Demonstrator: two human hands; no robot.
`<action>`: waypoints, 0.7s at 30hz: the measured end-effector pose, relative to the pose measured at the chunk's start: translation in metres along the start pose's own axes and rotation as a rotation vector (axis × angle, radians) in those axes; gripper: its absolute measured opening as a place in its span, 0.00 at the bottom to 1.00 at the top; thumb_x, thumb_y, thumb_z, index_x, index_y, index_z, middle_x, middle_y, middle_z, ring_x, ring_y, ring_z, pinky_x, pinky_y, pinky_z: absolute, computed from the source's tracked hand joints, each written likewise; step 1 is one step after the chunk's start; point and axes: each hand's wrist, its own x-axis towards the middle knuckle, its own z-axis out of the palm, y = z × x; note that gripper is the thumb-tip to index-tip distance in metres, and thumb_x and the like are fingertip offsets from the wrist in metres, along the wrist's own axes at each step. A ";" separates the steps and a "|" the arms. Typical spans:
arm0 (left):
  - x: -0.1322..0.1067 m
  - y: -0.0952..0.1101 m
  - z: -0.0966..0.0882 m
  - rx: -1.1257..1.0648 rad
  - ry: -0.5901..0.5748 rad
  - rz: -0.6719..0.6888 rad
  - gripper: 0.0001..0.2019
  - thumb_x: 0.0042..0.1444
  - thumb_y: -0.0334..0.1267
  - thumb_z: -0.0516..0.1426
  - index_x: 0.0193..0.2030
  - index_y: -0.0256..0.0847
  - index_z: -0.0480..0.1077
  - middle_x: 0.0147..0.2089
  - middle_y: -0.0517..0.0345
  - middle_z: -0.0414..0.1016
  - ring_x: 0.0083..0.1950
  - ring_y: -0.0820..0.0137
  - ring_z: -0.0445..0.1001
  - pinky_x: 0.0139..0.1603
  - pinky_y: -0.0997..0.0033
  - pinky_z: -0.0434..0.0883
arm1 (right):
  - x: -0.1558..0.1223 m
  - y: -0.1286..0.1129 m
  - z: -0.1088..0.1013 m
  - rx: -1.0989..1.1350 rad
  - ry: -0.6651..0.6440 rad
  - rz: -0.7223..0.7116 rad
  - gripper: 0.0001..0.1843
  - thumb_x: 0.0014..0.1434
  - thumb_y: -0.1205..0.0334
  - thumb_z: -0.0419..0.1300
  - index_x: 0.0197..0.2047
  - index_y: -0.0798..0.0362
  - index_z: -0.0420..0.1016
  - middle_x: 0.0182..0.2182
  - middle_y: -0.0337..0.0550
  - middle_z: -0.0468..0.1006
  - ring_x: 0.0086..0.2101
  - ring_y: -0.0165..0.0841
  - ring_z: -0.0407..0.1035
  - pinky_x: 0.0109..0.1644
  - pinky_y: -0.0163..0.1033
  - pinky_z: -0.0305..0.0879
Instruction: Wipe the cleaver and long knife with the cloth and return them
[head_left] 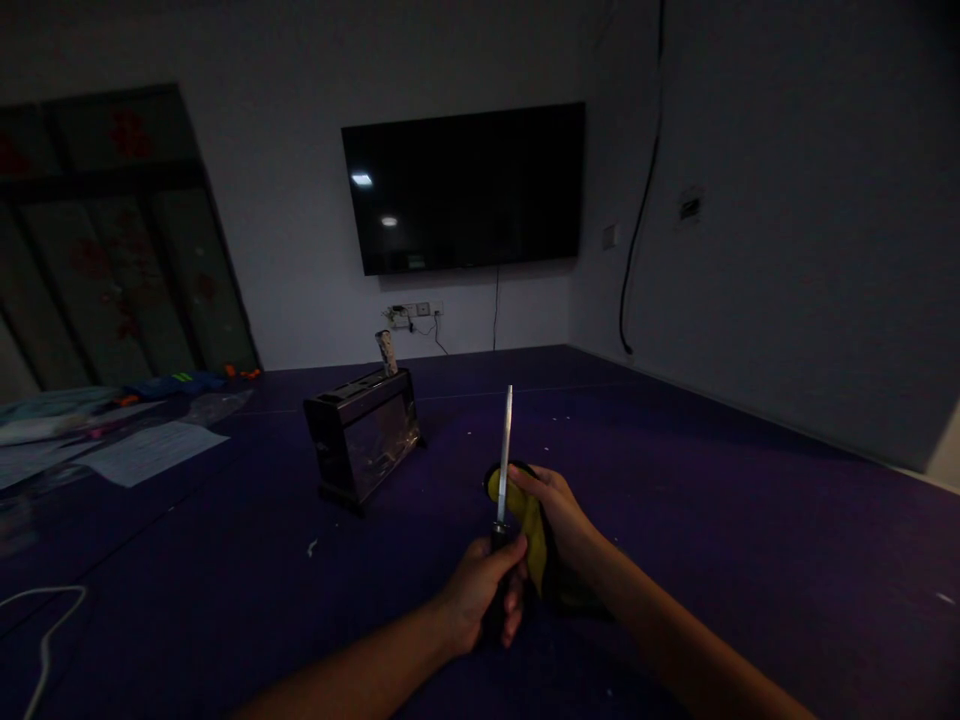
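My left hand (pixel 480 592) is closed round the dark handle of a knife (pixel 506 450), and its thin bright blade points straight up. My right hand (pixel 559 515) is wrapped round a yellow cloth (pixel 531 530) and presses it against the lower part of the blade. Both hands hover low over the purple floor mat (pixel 712 520). To the left and further off stands a dark knife block (pixel 364 432) with a clear front panel, and one pale handle (pixel 387 352) sticks out of its top.
A black television (pixel 465 185) hangs on the far wall above a socket strip (pixel 416 311). Papers and plastic bags (pixel 142 445) lie at the far left, near coloured items by a glazed door. A white cable (pixel 45 630) curls at the lower left.
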 end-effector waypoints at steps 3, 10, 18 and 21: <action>0.001 -0.001 -0.001 -0.038 0.012 0.041 0.25 0.40 0.61 0.57 0.25 0.39 0.59 0.10 0.71 0.54 0.08 0.77 0.55 0.08 0.79 0.54 | 0.004 0.002 -0.005 0.167 -0.117 0.171 0.25 0.52 0.41 0.52 0.25 0.57 0.72 0.19 0.44 0.73 0.22 0.32 0.67 0.30 0.37 0.63; 0.002 -0.002 -0.001 -0.047 0.029 0.080 0.26 0.38 0.61 0.58 0.19 0.38 0.59 0.07 0.69 0.52 0.08 0.75 0.57 0.08 0.79 0.54 | 0.011 0.012 -0.014 0.174 -0.192 0.270 0.14 0.52 0.55 0.54 0.28 0.56 0.74 0.23 0.44 0.76 0.25 0.33 0.69 0.35 0.38 0.64; 0.005 -0.005 -0.004 0.045 0.091 0.103 0.24 0.37 0.58 0.60 0.21 0.37 0.61 0.07 0.67 0.55 0.08 0.74 0.59 0.08 0.78 0.54 | 0.007 0.019 -0.011 0.050 -0.480 0.054 0.12 0.44 0.59 0.67 0.31 0.58 0.76 0.26 0.41 0.76 0.25 0.27 0.67 0.32 0.31 0.61; 0.004 -0.005 -0.004 0.068 0.095 0.102 0.24 0.38 0.58 0.60 0.22 0.37 0.61 0.07 0.67 0.56 0.08 0.74 0.59 0.08 0.79 0.53 | 0.008 0.022 -0.012 0.049 -0.495 0.056 0.14 0.43 0.58 0.68 0.32 0.58 0.77 0.26 0.41 0.76 0.26 0.27 0.68 0.33 0.31 0.61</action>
